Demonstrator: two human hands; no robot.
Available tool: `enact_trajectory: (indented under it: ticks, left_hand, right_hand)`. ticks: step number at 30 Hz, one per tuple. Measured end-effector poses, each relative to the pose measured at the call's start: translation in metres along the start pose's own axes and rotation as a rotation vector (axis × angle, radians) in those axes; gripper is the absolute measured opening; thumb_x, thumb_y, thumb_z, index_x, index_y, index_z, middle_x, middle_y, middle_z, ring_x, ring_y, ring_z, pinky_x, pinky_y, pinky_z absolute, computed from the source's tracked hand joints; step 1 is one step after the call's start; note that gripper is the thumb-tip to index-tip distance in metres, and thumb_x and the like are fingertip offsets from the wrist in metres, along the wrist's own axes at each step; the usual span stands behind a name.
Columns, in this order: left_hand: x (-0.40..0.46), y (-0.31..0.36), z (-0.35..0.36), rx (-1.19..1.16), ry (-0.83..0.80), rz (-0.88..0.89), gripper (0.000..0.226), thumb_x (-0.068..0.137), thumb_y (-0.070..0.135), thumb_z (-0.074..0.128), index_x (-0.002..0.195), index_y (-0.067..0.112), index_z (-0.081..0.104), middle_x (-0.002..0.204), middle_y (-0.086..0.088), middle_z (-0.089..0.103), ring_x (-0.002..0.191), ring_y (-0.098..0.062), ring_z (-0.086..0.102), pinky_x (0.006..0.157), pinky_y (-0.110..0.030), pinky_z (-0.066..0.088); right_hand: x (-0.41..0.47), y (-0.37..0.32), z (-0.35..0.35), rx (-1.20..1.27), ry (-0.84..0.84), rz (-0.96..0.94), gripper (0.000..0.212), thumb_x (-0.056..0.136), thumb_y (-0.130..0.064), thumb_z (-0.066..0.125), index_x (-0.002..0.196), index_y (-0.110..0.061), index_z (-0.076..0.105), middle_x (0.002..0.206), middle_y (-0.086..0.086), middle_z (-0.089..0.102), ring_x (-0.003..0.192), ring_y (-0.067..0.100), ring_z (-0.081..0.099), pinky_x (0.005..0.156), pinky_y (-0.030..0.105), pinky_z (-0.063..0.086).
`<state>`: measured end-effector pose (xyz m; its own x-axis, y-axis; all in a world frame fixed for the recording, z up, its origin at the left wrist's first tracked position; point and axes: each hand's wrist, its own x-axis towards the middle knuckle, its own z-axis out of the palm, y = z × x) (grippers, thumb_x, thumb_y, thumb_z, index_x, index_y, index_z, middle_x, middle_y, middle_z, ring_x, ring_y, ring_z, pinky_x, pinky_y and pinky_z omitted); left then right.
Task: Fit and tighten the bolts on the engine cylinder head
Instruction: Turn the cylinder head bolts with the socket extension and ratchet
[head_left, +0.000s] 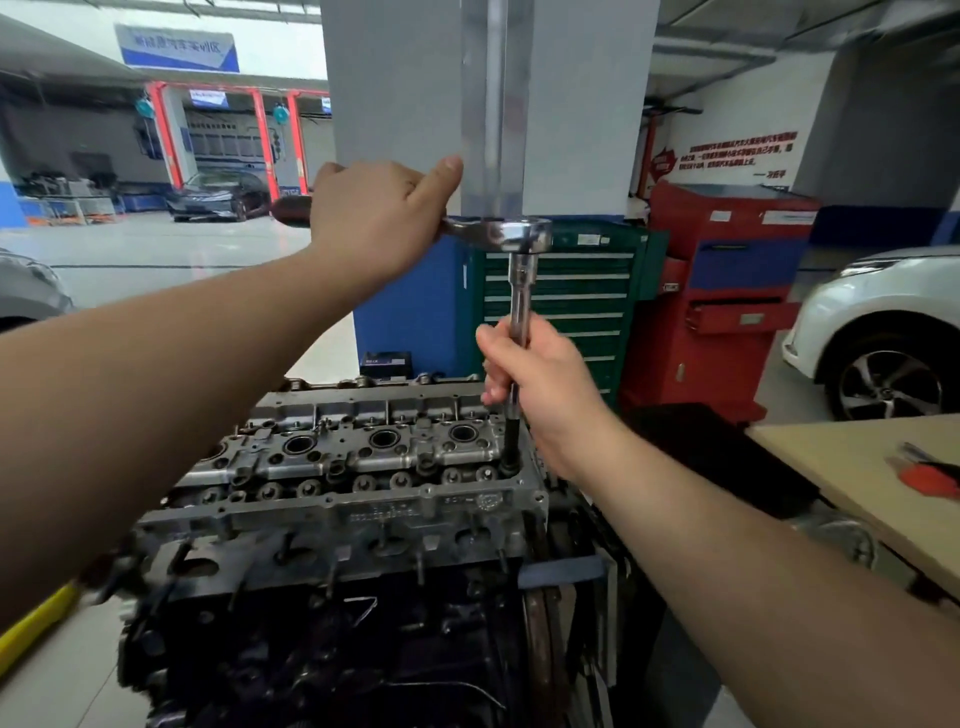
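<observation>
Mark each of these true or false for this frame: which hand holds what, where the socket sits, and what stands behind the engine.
1. The left hand grips the ratchet handle. True.
2. The right hand rests flat on the cylinder head. False: it grips the extension bar.
3. The socket sits at the head's right end. True.
4. The extension bar lies horizontal. False: it stands upright.
5. A green drawer cabinet stands behind the engine. True.
</observation>
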<state>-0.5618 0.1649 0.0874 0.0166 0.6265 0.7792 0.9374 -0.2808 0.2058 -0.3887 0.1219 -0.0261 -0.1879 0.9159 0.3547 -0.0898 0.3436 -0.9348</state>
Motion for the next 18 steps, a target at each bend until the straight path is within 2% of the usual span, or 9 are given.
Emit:
enact_trajectory:
  ticks: [3,5,7,9,10,12,15,17,18]
  left_hand:
    - [0.014,0.006,0.008,-0.391,-0.092,-0.09,0.07,0.094,0.066,0.042,0.061,0.01,0.07,0.068,-0.014,0.071,0.072,-0.029,0.069,0.085,-0.042,0.052]
    - [0.024,0.017,0.016,-0.622,-0.218,-0.126,0.064,0.09,0.063,0.053,0.059,0.009,0.066,0.069,-0.017,0.068,0.063,-0.019,0.063,0.076,-0.037,0.049]
    - [0.039,0.032,0.023,-0.706,-0.325,-0.132,0.059,0.094,0.06,0.054,0.064,0.011,0.067,0.088,-0.012,0.072,0.076,-0.014,0.061,0.083,-0.035,0.046]
    - [0.054,0.055,0.032,-0.731,-0.439,-0.122,0.042,0.096,0.059,0.057,0.081,0.025,0.077,0.121,0.002,0.068,0.096,-0.012,0.057,0.085,-0.037,0.044]
    - [0.061,0.069,0.037,-0.721,-0.518,-0.117,0.031,0.092,0.06,0.062,0.099,0.034,0.078,0.13,0.005,0.062,0.104,-0.015,0.055,0.085,-0.038,0.044]
    - [0.075,0.097,0.051,-0.623,-0.672,-0.087,0.05,0.086,0.053,0.07,0.132,0.034,0.064,0.136,0.003,0.056,0.117,-0.023,0.056,0.092,-0.043,0.047]
    - [0.087,0.115,0.061,-0.29,-0.731,0.073,0.043,0.094,0.04,0.064,0.131,0.019,0.063,0.127,-0.003,0.063,0.114,-0.024,0.062,0.097,-0.041,0.051]
    - [0.087,0.102,0.06,-0.243,-0.735,0.065,0.03,0.1,0.046,0.056,0.108,0.021,0.071,0.098,0.001,0.074,0.1,-0.018,0.068,0.091,-0.039,0.051]
    - [0.085,0.09,0.054,-0.266,-0.731,0.038,0.035,0.104,0.051,0.05,0.099,0.024,0.072,0.084,0.006,0.075,0.1,-0.015,0.067,0.096,-0.04,0.047]
  right_hand:
    - [-0.001,0.01,0.006,0.061,0.083,-0.013,0.023,0.101,-0.031,0.06,0.084,-0.022,0.049,0.06,-0.008,0.042,0.056,0.012,0.038,0.057,0.031,0.039]
    - [0.0,0.01,0.008,0.04,0.092,-0.033,0.027,0.101,-0.035,0.06,0.079,-0.026,0.047,0.059,-0.01,0.042,0.055,0.012,0.038,0.058,0.035,0.037]
    - [0.0,0.013,0.013,-0.022,0.114,-0.054,0.03,0.1,-0.042,0.057,0.074,-0.032,0.047,0.061,-0.011,0.043,0.056,0.012,0.039,0.061,0.039,0.037]
    - [-0.001,0.017,0.015,-0.115,0.147,-0.089,0.03,0.1,-0.049,0.053,0.074,-0.035,0.047,0.063,-0.011,0.045,0.057,0.011,0.041,0.061,0.04,0.038]
    - [-0.002,0.018,0.016,-0.132,0.164,-0.111,0.03,0.099,-0.054,0.051,0.076,-0.035,0.047,0.063,-0.011,0.045,0.057,0.011,0.041,0.06,0.04,0.039]
    - [-0.002,0.019,0.014,-0.112,0.21,-0.134,0.032,0.094,-0.064,0.047,0.077,-0.036,0.048,0.064,-0.01,0.046,0.059,0.012,0.043,0.06,0.041,0.04]
    - [0.0,0.02,0.011,-0.042,0.226,-0.128,0.035,0.088,-0.071,0.046,0.075,-0.039,0.049,0.064,-0.009,0.042,0.061,0.015,0.04,0.062,0.041,0.037]
    - [0.002,0.02,0.013,-0.017,0.194,-0.13,0.035,0.089,-0.07,0.048,0.074,-0.038,0.05,0.063,-0.01,0.039,0.059,0.014,0.036,0.062,0.041,0.035]
    - [0.002,0.02,0.015,-0.024,0.182,-0.14,0.035,0.09,-0.067,0.05,0.073,-0.037,0.05,0.063,-0.01,0.039,0.059,0.014,0.036,0.061,0.039,0.034]
